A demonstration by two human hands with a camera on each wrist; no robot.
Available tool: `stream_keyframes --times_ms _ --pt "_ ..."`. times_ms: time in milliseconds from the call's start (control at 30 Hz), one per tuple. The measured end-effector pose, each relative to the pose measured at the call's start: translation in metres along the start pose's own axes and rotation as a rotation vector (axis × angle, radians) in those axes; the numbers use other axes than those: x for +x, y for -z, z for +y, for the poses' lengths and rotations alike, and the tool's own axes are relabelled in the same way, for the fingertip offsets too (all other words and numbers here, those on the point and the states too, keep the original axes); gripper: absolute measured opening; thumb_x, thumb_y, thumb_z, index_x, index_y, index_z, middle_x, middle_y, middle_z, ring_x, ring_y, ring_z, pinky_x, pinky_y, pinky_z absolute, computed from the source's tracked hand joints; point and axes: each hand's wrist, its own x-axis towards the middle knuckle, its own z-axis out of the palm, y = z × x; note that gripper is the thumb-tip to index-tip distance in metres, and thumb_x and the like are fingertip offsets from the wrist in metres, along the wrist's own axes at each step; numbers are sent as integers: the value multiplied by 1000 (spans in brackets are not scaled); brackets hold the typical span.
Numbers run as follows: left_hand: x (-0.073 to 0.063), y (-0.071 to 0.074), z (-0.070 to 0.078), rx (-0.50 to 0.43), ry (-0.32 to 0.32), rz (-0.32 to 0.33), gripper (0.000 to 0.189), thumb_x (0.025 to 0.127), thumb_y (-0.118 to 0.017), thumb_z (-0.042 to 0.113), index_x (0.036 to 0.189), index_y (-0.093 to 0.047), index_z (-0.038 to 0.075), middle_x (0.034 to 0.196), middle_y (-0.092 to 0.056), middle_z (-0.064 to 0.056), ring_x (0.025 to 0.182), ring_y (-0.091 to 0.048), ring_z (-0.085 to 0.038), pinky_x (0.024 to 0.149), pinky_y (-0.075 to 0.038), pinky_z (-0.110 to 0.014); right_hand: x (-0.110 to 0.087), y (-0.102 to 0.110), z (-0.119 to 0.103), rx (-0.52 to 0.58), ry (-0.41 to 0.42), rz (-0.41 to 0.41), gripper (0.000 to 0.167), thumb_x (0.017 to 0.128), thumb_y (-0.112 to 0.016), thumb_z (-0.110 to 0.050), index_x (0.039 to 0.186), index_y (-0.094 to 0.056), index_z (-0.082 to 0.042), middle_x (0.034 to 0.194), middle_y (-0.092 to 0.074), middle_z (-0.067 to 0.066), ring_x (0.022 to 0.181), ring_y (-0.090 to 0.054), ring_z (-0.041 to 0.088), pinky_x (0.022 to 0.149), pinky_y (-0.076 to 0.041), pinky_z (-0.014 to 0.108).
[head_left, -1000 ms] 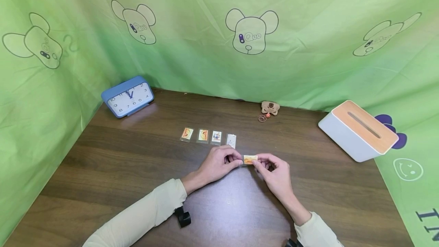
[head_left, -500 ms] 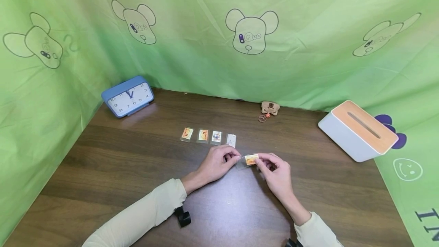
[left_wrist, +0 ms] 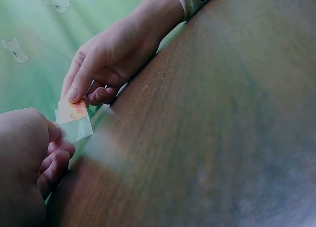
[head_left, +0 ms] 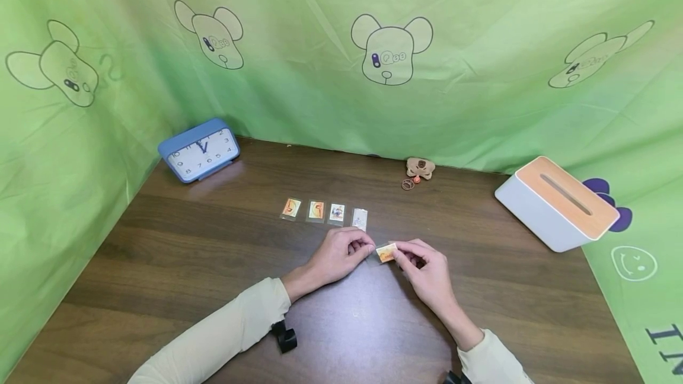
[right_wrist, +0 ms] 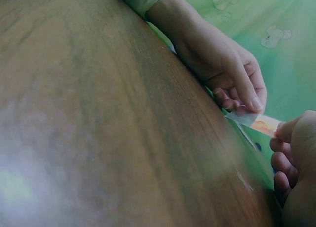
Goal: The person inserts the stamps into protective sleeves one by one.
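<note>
Between my two hands, low over the table, is a small orange-and-white stamp (head_left: 385, 253) partly inside a clear plastic sleeve (left_wrist: 80, 132). My left hand (head_left: 340, 252) pinches the sleeve's free end between thumb and finger. From the other side my right hand (head_left: 428, 266) pinches the stamp's outer end, thumb in front. In the right wrist view, the orange part of the stamp (right_wrist: 265, 124) shows between the cloudy sleeve and my right fingertips. Just beyond my left hand lies a pale sleeved stamp (head_left: 360, 217), its lower edge close to the knuckles.
Left of the pale one, sleeved stamps lie in a row: a blue-and-white stamp (head_left: 337, 212) and orange stamps (head_left: 316, 210). Farther back are a blue clock (head_left: 200, 150), a brown bear keychain (head_left: 420, 168) and a tissue box (head_left: 557, 203). Green cloth (head_left: 299, 105) bounds the table.
My right hand and the stamp first shifted slightly right, exposing more clear sleeve, then came back left and a little lower. My left hand stays nearly still.
</note>
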Motion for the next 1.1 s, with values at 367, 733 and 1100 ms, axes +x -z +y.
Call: stream_keyframes --times_ms 367,733,1100 --pt "0 -2 -4 -18 18 38 4 101 -79 4 98 -82 5 89 -75 -3 76 -61 1 69 -58 -20 -1 -1 0 165 -48 55 25 97 -74 16 119 -73 5 90 -72 11 68 -64 8 58 -52 17" --pt "0 -2 -5 -28 16 52 5 101 -78 4 98 -82 5 89 -75 -3 76 -63 0 70 -58 -20 -2 0 1 179 -62 33 15 97 -76 14 103 -77 1 76 -69 19 56 -60 9 47 -49 19" --pt "0 -3 -5 -20 14 48 4 101 -79 3 99 -82 4 90 -76 -4 77 -64 -1 70 -59 -21 -1 0 1 113 1 5 18 94 -81 11 102 -83 -5 84 -72 10 65 -62 6 56 -49 16"
